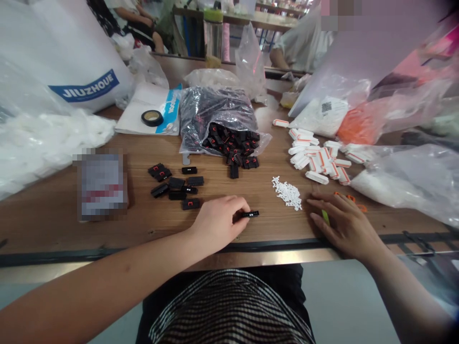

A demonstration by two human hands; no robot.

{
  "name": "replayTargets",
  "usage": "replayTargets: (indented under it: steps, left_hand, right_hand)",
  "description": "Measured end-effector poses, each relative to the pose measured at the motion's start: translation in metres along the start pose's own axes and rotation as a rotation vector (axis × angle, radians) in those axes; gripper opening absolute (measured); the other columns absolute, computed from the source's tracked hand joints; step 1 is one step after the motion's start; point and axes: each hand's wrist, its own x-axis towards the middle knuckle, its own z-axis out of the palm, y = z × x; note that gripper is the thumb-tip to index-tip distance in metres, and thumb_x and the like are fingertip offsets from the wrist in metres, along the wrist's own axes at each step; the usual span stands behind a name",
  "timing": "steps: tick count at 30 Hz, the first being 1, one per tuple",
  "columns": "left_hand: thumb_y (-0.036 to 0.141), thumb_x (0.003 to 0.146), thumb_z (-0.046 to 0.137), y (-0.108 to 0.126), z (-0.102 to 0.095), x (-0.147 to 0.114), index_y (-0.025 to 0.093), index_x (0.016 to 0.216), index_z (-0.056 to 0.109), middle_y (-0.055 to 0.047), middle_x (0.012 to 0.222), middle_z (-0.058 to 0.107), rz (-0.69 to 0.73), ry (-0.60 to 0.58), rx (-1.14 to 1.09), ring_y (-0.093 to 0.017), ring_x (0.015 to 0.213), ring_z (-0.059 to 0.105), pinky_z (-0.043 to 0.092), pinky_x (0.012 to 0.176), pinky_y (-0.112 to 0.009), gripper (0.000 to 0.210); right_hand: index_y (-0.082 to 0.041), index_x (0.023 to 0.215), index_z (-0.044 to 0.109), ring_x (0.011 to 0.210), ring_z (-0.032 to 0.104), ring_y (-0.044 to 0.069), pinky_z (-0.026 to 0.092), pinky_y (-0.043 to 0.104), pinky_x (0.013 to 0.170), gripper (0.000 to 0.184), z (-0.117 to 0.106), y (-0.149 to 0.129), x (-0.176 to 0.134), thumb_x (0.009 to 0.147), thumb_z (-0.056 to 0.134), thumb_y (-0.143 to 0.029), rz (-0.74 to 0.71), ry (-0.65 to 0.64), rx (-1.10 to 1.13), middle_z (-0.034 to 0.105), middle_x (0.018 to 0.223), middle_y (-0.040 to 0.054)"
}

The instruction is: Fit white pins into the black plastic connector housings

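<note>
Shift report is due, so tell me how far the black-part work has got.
Done, it seems: a small group of loose black parts lies apart on the table. In hand: the left hand pinches one black part; the right hand rests flat beside the pile of tiny white pieces. Left: the clear bag of black parts looks mostly full, and many white-and-red pieces remain.

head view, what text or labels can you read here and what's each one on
"JIUZHOUE": white letters on a blue band on the big white bag.
White and blue packet under the tape roll: print too skewed to read.
White pouch: QR-style label, too small to read.
Black parts: red marks, too small to read.
</note>
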Motion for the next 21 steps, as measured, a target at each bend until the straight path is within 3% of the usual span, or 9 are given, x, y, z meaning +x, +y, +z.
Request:
replayTargets:
  steps: [3, 7, 10, 12, 17, 21]
  left_hand:
    - [0.022, 0.079, 0.065, 0.000, 0.000, 0.000, 0.022, 0.090, 0.065, 0.002, 0.075, 0.062, 0.002, -0.004, 0.010, -0.013, 0.060, 0.053, 0.042, 0.062, -0.029, 0.011]
    - [0.022, 0.081, 0.063, 0.001, -0.002, -0.001, 0.021, 0.089, 0.063, 0.001, 0.082, 0.064, 0.030, -0.012, 0.039, -0.013, 0.064, 0.055, 0.041, 0.060, -0.029, 0.008]
    - [0.023, 0.081, 0.061, 0.003, -0.006, -0.002, 0.021, 0.089, 0.063, 0.000, 0.083, 0.066, 0.042, -0.032, 0.080, -0.014, 0.065, 0.058, 0.041, 0.058, -0.028, 0.008]
    - [0.025, 0.082, 0.061, 0.004, -0.009, -0.003, 0.022, 0.088, 0.064, 0.000, 0.083, 0.067, 0.027, -0.034, 0.146, -0.016, 0.067, 0.060, 0.041, 0.058, -0.029, 0.008]
    - [0.027, 0.085, 0.057, 0.001, -0.025, -0.002, 0.021, 0.084, 0.063, -0.002, 0.083, 0.068, 0.049, -0.006, 0.413, -0.020, 0.072, 0.064, 0.043, 0.060, -0.031, 0.009]
    - [0.026, 0.086, 0.053, -0.004, -0.046, 0.001, 0.019, 0.081, 0.062, -0.004, 0.084, 0.065, 0.021, 0.050, 0.598, -0.023, 0.076, 0.064, 0.040, 0.056, -0.031, 0.012]
  right_hand:
    - [-0.023, 0.120, 0.063, 0.109, 0.060, 0.028, 0.045, 0.049, 0.093, 0.033, -0.006, -0.002, 0.000, 0.091, 0.054, -0.034, -0.006, 0.002, -0.055, 0.062, 0.127, 0.0112]
    - [-0.022, 0.107, 0.069, 0.103, 0.063, 0.027, 0.045, 0.046, 0.089, 0.023, -0.019, -0.007, 0.013, 0.088, 0.058, -0.030, 0.028, 0.172, -0.039, 0.068, 0.114, 0.0095]
    - [-0.021, 0.093, 0.070, 0.087, 0.065, 0.023, 0.046, 0.041, 0.083, 0.014, -0.023, -0.020, 0.040, 0.087, 0.061, -0.029, 0.042, 0.253, 0.051, 0.070, 0.095, 0.0068]
    - [-0.022, 0.091, 0.070, 0.079, 0.064, 0.020, 0.046, 0.038, 0.079, 0.013, -0.020, -0.035, 0.065, 0.088, 0.061, -0.030, -0.023, 0.215, 0.099, 0.070, 0.087, 0.0041]
    - [-0.021, 0.102, 0.070, 0.093, 0.063, 0.019, 0.045, 0.035, 0.083, 0.022, -0.001, -0.077, 0.133, 0.094, 0.051, -0.026, -0.254, -0.012, 0.163, 0.070, 0.097, 0.0056]
    - [-0.019, 0.111, 0.068, 0.096, 0.062, 0.022, 0.045, 0.035, 0.084, 0.028, 0.015, -0.099, 0.171, 0.091, 0.056, -0.033, -0.268, -0.074, 0.098, 0.066, 0.107, 0.0090]
